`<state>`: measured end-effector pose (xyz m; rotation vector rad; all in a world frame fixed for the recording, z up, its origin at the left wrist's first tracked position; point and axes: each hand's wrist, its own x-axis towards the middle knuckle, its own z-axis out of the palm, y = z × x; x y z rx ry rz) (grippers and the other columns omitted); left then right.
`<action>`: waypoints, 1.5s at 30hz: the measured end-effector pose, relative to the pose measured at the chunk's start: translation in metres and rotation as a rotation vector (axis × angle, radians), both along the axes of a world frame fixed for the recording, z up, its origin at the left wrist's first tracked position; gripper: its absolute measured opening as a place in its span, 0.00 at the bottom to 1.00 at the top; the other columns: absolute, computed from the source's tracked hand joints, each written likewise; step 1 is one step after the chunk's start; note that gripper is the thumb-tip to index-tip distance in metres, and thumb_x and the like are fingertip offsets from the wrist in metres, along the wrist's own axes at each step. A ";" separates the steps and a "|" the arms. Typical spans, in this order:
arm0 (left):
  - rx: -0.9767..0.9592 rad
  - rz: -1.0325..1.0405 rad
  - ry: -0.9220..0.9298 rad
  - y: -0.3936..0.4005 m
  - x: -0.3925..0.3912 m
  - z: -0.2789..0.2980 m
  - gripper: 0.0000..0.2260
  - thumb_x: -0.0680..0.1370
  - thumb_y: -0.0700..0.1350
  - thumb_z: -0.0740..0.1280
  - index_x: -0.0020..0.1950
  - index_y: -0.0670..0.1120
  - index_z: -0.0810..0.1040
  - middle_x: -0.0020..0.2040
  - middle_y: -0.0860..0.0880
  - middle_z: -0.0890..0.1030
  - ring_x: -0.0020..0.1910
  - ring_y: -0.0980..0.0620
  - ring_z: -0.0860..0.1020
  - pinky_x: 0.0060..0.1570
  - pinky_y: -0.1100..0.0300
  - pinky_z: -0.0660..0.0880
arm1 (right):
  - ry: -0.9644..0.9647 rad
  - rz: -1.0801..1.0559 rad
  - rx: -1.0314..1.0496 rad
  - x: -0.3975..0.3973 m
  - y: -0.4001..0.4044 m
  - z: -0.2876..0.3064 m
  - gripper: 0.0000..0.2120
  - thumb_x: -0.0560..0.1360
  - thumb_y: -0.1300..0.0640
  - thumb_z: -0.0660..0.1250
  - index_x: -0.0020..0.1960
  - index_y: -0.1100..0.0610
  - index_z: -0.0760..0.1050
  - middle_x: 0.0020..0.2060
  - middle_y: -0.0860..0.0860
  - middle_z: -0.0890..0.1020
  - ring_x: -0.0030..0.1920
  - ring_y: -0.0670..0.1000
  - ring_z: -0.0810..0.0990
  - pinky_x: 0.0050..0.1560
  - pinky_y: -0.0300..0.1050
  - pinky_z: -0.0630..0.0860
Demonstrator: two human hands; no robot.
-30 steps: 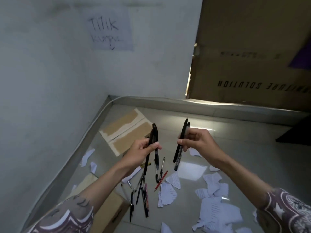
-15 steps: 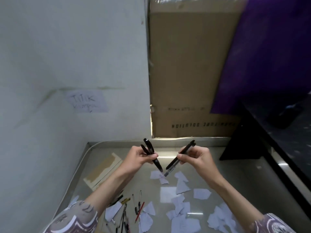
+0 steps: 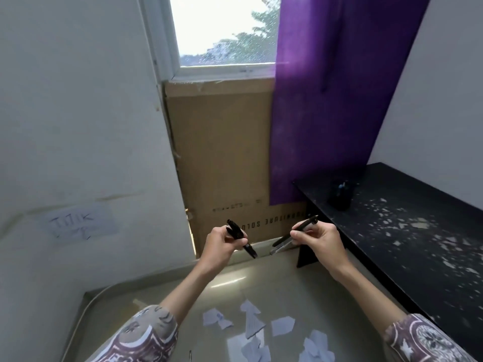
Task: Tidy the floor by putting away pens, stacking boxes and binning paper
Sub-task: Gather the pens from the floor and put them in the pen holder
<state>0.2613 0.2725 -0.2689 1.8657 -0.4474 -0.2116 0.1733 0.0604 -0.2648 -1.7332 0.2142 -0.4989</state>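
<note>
My left hand is closed around black pens that slant down to the right. My right hand grips two more black pens, which point down to the left. Both hands are raised in front of me, apart, the pen tips facing each other. Torn scraps of white paper lie scattered on the beige floor below my arms. On the black table at the right stands a dark pen holder with pens in it.
A tall cardboard box leans against the wall under the window, half covered by a purple curtain. A paper note is stuck on the left wall. The table top is speckled with pale flecks.
My head has tilted up: the floor pens and flat cardboard have dropped out of view, while the window and table came in. Both hands keep their pens, now held more level.
</note>
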 end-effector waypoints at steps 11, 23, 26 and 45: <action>-0.067 0.013 -0.136 -0.145 0.039 0.046 0.06 0.69 0.34 0.72 0.37 0.45 0.82 0.30 0.54 0.80 0.28 0.64 0.75 0.31 0.74 0.71 | -0.095 -0.247 0.196 0.018 -0.128 0.017 0.03 0.67 0.71 0.72 0.37 0.65 0.80 0.32 0.56 0.82 0.33 0.49 0.82 0.37 0.39 0.82; -0.016 0.029 -0.091 -0.342 0.139 0.041 0.04 0.71 0.33 0.71 0.44 0.40 0.82 0.38 0.48 0.81 0.37 0.55 0.77 0.39 0.70 0.73 | -0.157 -0.548 0.201 0.117 -0.308 0.002 0.08 0.69 0.68 0.71 0.36 0.58 0.79 0.32 0.52 0.82 0.31 0.45 0.82 0.38 0.36 0.81; 0.015 0.012 -0.078 -0.389 0.161 0.027 0.04 0.72 0.33 0.70 0.45 0.39 0.82 0.39 0.48 0.81 0.38 0.56 0.77 0.41 0.69 0.71 | -0.113 -0.604 0.142 0.142 -0.345 -0.012 0.09 0.70 0.66 0.72 0.36 0.54 0.79 0.32 0.50 0.83 0.34 0.48 0.83 0.41 0.39 0.81; 0.354 -0.126 -0.063 -0.510 0.229 -0.065 0.05 0.75 0.33 0.65 0.47 0.39 0.79 0.44 0.46 0.80 0.44 0.53 0.77 0.42 0.62 0.73 | 0.248 -0.289 -0.442 0.229 -0.396 -0.096 0.03 0.74 0.65 0.66 0.46 0.59 0.78 0.40 0.50 0.80 0.40 0.46 0.79 0.38 0.28 0.72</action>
